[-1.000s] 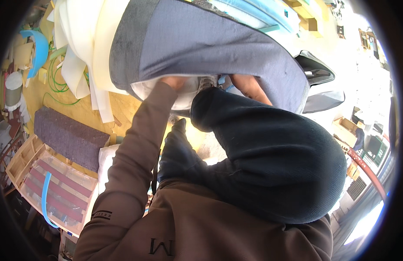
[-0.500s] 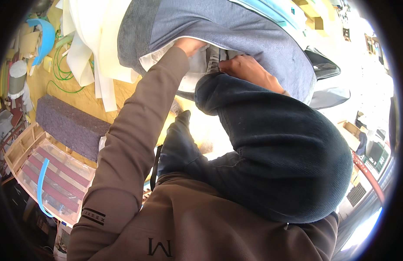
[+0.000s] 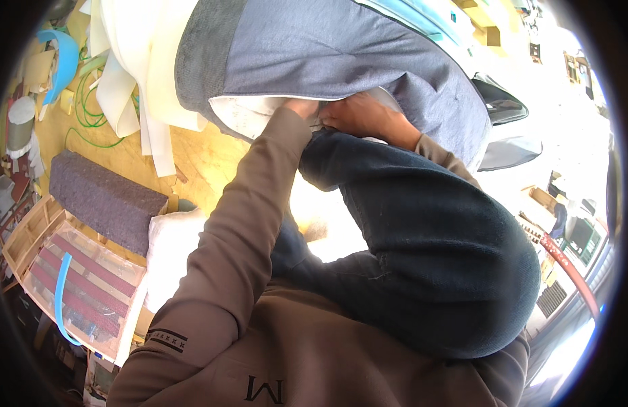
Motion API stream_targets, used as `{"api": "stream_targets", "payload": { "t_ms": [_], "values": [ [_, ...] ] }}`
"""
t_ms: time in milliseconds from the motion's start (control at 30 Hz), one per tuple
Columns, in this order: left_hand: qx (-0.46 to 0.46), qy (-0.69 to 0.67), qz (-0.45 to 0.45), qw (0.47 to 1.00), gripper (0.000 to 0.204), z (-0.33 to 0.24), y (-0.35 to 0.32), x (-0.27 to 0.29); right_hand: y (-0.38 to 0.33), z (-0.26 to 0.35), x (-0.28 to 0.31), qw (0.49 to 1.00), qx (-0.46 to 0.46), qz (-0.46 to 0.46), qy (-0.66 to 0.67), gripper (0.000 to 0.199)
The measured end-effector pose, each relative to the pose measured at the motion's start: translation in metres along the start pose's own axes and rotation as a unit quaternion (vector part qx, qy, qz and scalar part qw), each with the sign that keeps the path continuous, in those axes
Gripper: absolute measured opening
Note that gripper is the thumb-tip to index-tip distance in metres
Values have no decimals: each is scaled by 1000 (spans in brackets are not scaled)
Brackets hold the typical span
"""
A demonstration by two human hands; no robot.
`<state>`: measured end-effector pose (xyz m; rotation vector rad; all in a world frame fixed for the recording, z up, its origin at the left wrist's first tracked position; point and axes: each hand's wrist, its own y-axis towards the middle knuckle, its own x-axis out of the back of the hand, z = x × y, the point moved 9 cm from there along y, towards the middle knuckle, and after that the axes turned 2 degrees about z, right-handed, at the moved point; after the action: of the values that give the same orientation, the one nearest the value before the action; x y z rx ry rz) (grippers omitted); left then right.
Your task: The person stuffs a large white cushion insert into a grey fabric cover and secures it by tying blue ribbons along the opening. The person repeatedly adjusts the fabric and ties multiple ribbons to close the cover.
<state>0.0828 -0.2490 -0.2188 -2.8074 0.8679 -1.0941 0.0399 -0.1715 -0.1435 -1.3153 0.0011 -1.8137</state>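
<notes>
A large grey-blue fabric cover (image 3: 314, 47) lies in front of me, its near edge gaping and white lining (image 3: 242, 112) showing inside. My left hand (image 3: 302, 107) reaches into that gap; its fingers are hidden. Beside it, almost touching, my right hand (image 3: 361, 114) is closed with curled fingers at the edge of the opening. What the right fingers grip is too small and covered to make out. My raised leg in dark trousers (image 3: 429, 224) ends right below both hands, and they hide the foot.
Cream foam strips (image 3: 161, 61) hang at the left over a yellow surface with green cord (image 3: 90, 108). Nearer lie a dark grey felted block (image 3: 103, 193), a wooden frame with maroon straps (image 3: 90, 278) and a white pillow-like bundle (image 3: 171, 251). Glossy dark pieces (image 3: 504, 102) sit right of the cover.
My two hands have come together at the opening, the left moving right and down, the right moving left. The laced shoe between them is now covered. More white lining shows at the left.
</notes>
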Motion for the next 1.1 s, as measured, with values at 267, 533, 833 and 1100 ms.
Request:
{"api": "stream_targets", "payload": {
  "t_ms": [267, 533, 833, 1100],
  "values": [
    [-38, 65, 6, 997, 28, 8, 0, -4, -49, -69, 22, 877, -204, -394, 183, 28],
    [8, -150, -98, 984, 22, -2, -28, 14, -3, -133, -27, 847, -215, -202, 443, 23],
    [72, -207, 90, 971, 9, 30, -25, -22, 6, -82, -39, 513, -199, -279, 787, 11],
    [63, -260, 106, 958, 17, 11, -23, -9, 7, -82, -61, 426, -160, -299, 838, 11]
  ]
}}
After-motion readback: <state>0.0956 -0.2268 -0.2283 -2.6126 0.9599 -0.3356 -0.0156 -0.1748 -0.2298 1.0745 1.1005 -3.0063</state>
